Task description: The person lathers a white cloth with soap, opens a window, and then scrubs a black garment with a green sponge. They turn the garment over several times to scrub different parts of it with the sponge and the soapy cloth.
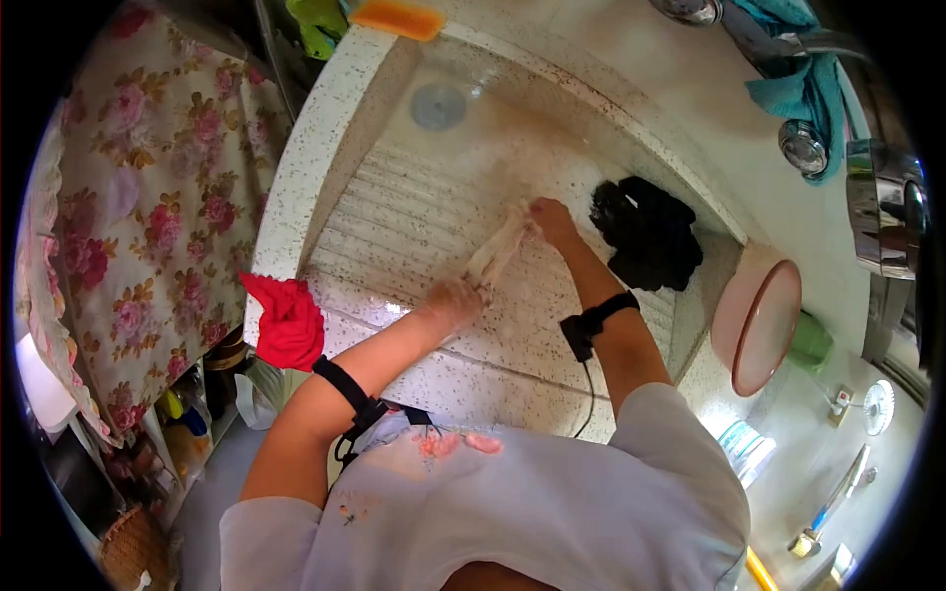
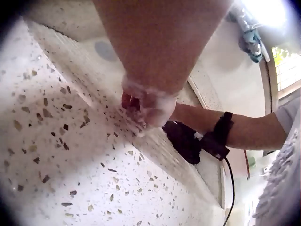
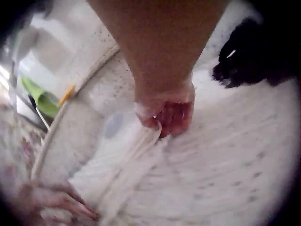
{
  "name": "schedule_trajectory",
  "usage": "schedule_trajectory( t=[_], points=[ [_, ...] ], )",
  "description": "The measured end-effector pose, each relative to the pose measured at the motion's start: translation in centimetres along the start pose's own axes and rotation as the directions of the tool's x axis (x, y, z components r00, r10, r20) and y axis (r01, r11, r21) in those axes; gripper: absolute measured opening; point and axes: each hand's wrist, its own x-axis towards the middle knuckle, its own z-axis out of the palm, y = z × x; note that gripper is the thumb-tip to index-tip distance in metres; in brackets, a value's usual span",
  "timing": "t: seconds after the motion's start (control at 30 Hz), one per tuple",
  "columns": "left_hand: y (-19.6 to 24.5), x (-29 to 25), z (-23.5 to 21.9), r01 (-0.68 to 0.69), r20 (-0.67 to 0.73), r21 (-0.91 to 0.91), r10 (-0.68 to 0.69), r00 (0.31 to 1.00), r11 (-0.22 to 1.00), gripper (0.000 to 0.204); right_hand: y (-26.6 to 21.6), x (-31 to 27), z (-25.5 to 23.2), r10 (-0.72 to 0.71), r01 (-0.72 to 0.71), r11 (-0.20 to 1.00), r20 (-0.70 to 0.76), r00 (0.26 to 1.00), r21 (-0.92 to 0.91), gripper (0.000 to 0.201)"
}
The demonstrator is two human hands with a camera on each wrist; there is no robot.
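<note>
A pale wet cloth (image 1: 501,251) is stretched between both hands over the ridged slope of a speckled stone sink. In the head view the left hand (image 1: 455,303), covered in suds, grips its near end. The right hand (image 1: 554,219) holds the far end; in the right wrist view the fingers of the right hand (image 3: 173,115) are curled round the cloth (image 3: 129,162). The left wrist view shows the foamy left hand (image 2: 149,108) low over the sink, its fingertips partly hidden.
Black cloth (image 1: 645,233) lies at the sink's right side. A red cloth (image 1: 286,320) hangs on the left front rim. An orange sponge (image 1: 398,18) sits on the back left corner, and a pink basin (image 1: 754,325) stands to the right. The drain (image 1: 438,106) is at the back.
</note>
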Motion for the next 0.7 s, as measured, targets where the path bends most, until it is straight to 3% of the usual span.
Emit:
schedule_trajectory(
  t=[0.03,0.1,0.13,0.17,0.23,0.27,0.33,0.4,0.47,0.53,0.57,0.63,0.67,0.7],
  points=[
    [-0.1,0.4,0.0,-0.016,0.019,-0.014,0.016,1.0,1.0,0.038,4.3,0.5,2.3,-0.046,0.021,0.985,-0.148,0.988,-0.169,0.032],
    [-0.2,1.9,0.0,0.132,0.0,-0.063,-0.133,0.991,0.989,0.041,6.8,0.7,4.3,-0.072,0.005,0.986,-0.4,0.914,-0.166,0.031],
    [-0.1,2.2,0.3,0.212,-0.002,-0.09,-0.213,0.977,0.973,0.043,7.3,0.9,5.6,-0.003,0.01,1.0,-0.497,0.868,0.012,0.03],
    [0.0,2.1,0.4,0.176,-0.056,-0.053,-0.179,0.982,0.983,0.051,6.9,0.9,6.5,0.081,0.035,0.982,-0.576,0.814,0.188,0.029],
    [0.5,1.6,0.3,0.115,-0.162,0.027,-0.109,0.981,0.993,0.069,1.4,0.0,10.1,-0.246,0.064,0.955,-0.654,0.716,-0.289,0.029],
    [0.7,1.6,-0.4,0.126,-0.044,-0.034,-0.127,0.991,0.991,0.079,-0.7,0.2,10.3,-0.425,0.062,0.854,-0.624,0.655,-0.517,0.029],
    [1.5,-0.1,-1.7,0.162,0.225,-0.158,-0.124,0.966,0.974,0.098,-1.2,1.2,8.5,-0.369,0.157,0.841,-0.337,0.866,-0.518,0.031],
    [2.2,-0.9,-2.6,0.174,0.271,-0.063,-0.151,0.951,0.983,0.09,-3.5,-0.8,8.0,-0.296,0.226,0.931,-0.229,0.927,-0.287,0.032],
    [0.8,0.1,-2.9,0.169,0.252,0.03,-0.172,0.952,0.985,0.086,-6.6,-6.1,6.4,-0.198,0.265,0.951,-0.344,0.918,0.16,0.031],
    [1.3,1.3,-0.1,0.132,0.243,0.075,-0.146,0.959,0.988,0.086,-10.5,-12.7,5.3,-0.365,0.473,0.838,-0.365,0.856,0.271,0.02],
    [2.2,2.6,4.0,0.337,0.007,0.22,-0.347,0.938,0.915,0.093,-9.5,-12.1,6.3,-0.37,0.412,0.906,-0.291,0.883,0.099,0.016],
    [1.5,1.1,-0.3,0.234,0.135,0.022,-0.235,0.963,0.972,0.099,-6.0,-8.6,9.4,-0.365,0.317,0.909,-0.149,0.919,-0.271,0.008],
    [0.9,0.7,-2.0,0.193,0.18,-0.08,-0.176,0.968,0.978,0.102,-3.7,-3.5,9.4,-0.515,0.542,0.841,-0.314,0.798,-0.001,0.007],
    [0.9,1.1,-1.8,0.166,0.218,-0.1,-0.142,0.966,0.981,0.11,-4.8,0.3,7.1,-0.439,0.403,0.898,-0.31,0.843,-0.176,0.008]
  ],
)
